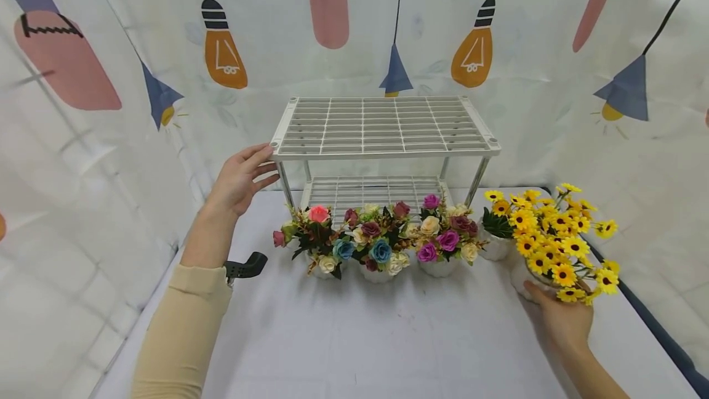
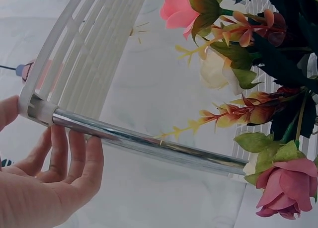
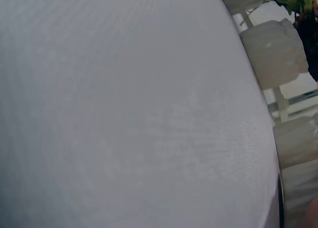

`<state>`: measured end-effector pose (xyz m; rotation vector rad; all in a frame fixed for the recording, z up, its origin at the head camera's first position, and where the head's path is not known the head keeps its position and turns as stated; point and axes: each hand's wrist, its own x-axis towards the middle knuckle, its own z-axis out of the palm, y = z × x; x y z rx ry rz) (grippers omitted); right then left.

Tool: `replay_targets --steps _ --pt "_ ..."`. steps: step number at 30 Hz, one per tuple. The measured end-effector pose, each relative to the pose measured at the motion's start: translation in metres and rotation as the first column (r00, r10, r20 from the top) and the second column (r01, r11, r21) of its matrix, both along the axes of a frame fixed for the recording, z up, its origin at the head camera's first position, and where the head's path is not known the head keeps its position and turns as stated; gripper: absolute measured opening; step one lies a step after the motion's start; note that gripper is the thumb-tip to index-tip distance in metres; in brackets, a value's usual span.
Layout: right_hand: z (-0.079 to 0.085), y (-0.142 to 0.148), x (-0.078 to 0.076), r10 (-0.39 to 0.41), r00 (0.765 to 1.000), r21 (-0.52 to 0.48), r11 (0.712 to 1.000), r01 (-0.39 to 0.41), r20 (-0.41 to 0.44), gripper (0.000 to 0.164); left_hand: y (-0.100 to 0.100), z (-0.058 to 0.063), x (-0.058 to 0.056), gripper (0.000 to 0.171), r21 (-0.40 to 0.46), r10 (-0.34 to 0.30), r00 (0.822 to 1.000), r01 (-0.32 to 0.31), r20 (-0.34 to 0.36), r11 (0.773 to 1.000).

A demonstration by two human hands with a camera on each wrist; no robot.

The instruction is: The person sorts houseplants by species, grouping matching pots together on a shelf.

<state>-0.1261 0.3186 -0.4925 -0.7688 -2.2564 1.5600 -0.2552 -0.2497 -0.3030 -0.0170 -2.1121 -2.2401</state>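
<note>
A white two-tier wire rack [image 1: 386,156] with metal legs stands at the back of the table. At its upper left front corner, my left hand [image 1: 239,178] holds on, with the thumb at the corner and the fingers below it against the metal leg [image 2: 149,142]. On the right, my right hand [image 1: 564,320] grips the white pot [image 1: 522,277] of yellow daisy-like flowers [image 1: 554,236] low on its side. The blossoms hide some of its fingers. Only a sliver of that hand shows in the right wrist view, beside the pot [image 3: 298,190].
Three white pots of artificial roses stand in a row before the rack: left [image 1: 317,236], middle [image 1: 376,242] and right [image 1: 445,233]. Another white pot [image 1: 495,246] stands right of them. A white cloth covers the table [image 1: 388,343]; a lamp-printed curtain [image 1: 354,72] hangs behind.
</note>
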Motion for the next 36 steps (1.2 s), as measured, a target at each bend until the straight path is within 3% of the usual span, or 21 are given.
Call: replay_targets --steps 6,11,13,22,27,36 --pt "0.0 0.001 0.006 0.016 1.0 0.077 0.997 -0.016 -0.007 0.096 0.001 -0.002 -0.001 0.07 0.014 -0.013 1.0 0.013 -0.001 1.0" --pt "0.004 -0.008 0.008 0.011 0.99 0.04 0.999 -0.005 -0.139 0.09 0.001 -0.002 -0.001 0.069 -0.001 -0.007 1.0 0.007 -0.004 1.0" --pt "0.008 -0.011 0.008 0.002 0.981 0.011 1.0 0.0 -0.193 0.088 0.001 -0.002 -0.001 0.069 -0.003 -0.004 1.0 0.004 -0.003 1.0" --pt "0.037 -0.028 0.011 -0.021 0.963 -0.025 1.0 0.014 -0.268 0.091 0.001 -0.003 0.001 0.07 0.005 0.001 1.0 -0.001 0.008 1.0" --pt "0.053 -0.034 0.014 0.043 0.929 0.103 0.995 -0.006 -0.366 0.095 0.001 -0.003 0.001 0.071 0.005 -0.008 1.0 0.008 0.009 1.0" --pt "0.078 -0.045 0.01 0.141 0.91 0.229 0.972 -0.053 -0.389 0.091 -0.002 0.0 0.001 0.069 0.003 -0.016 1.0 0.016 0.0 1.0"
